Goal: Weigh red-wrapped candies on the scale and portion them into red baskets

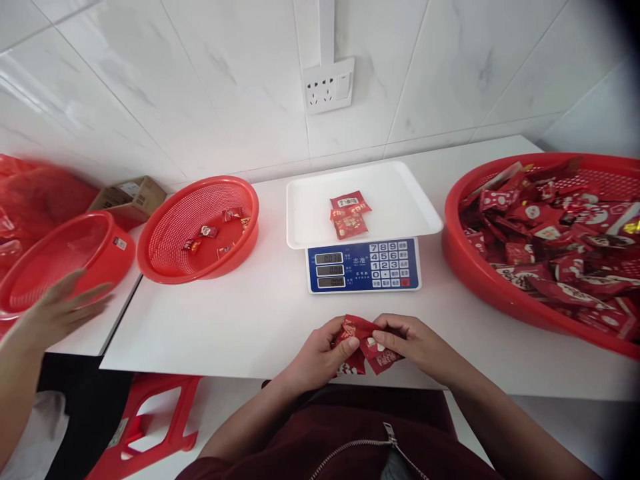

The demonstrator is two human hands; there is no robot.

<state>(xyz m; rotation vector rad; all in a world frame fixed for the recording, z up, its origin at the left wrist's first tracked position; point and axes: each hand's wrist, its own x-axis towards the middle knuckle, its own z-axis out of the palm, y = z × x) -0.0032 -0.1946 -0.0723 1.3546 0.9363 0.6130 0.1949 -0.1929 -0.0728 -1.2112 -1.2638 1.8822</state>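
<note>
My left hand (323, 357) and my right hand (413, 343) meet at the front edge of the table, both closed on small red packets (383, 357). Thumbs press on top of the wrappers; exactly how many are held I cannot tell. Just beyond them stands a blue digital scale (363, 267) with a keypad and displays. On its white tray (400, 207) lie a few similar red packets (350, 217), partly overlapping. To the right, a large red basket (455, 257) is heaped with red packets (560, 233).
A red basket (200, 183) holding several small packets stands left of the scale. Farther left are another red basket (113, 250), a cardboard box (133, 193) and a red bag (45, 193). A co-worker's hand (60, 310) reaches in at left, above a red stool (173, 420).
</note>
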